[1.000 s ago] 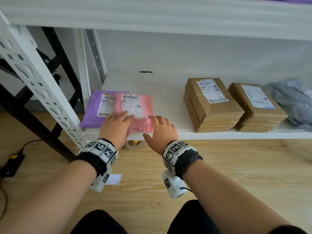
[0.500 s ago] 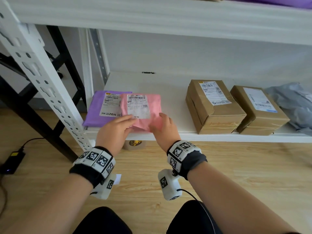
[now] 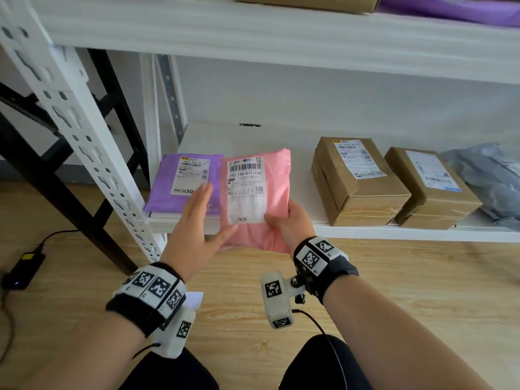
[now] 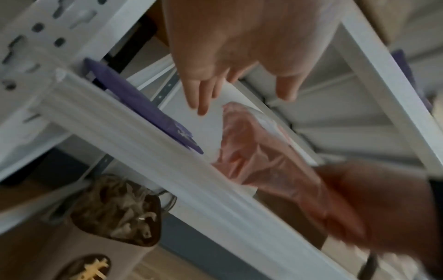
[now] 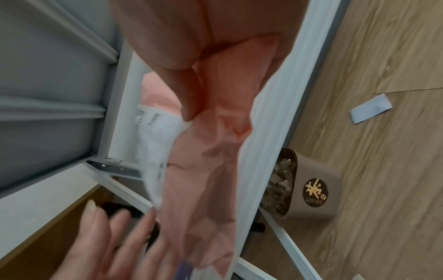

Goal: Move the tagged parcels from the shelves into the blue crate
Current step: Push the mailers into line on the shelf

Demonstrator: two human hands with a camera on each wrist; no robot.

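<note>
Right hand (image 3: 292,223) grips the pink parcel (image 3: 270,192) at its lower right corner, thumb on the front face just under the white shipping label (image 3: 246,190), fingers curled behind. Parcel is lifted off the lower shelf (image 3: 281,136), tilted up toward the person, bottom edge hanging out past the shelf's front lip. In the right wrist view the pink film (image 5: 210,170) bunches up under the thumb (image 5: 189,102) and drapes down in front of the white shelf edge (image 5: 268,121).

Left hand (image 3: 197,229) is flat and spread, fingers straight, lying along the parcel's left edge; thumb touches the lower left of the label, whether the fingers touch it I cannot tell. No curl, no grip. Left wrist view shows the same: fingers (image 4: 199,94) extended, pink parcel (image 4: 258,157) beyond them, blurred.

Purple parcel (image 3: 183,187) lies flat on the lower shelf at the far left, just beside the white perforated upright (image 3: 76,130), partly hidden by the left hand. To the right on the same shelf, well apart from the pink parcel: 2 brown cardboard boxes, the nearer box (image 3: 357,181) and the farther box (image 3: 430,187), side by side and touching or nearly so, each with a label on top. A grey poly bag (image 3: 489,178) sits at the far right.

Upper shelf (image 3: 281,35) holds a box and something purple, both cut off by the frame. Under the lower shelf, on the wood floor (image 3: 422,291), a small brown bin (image 5: 309,187). Black adapter (image 3: 22,266) with cable at far left on the floor. Blue crate not in view.
</note>
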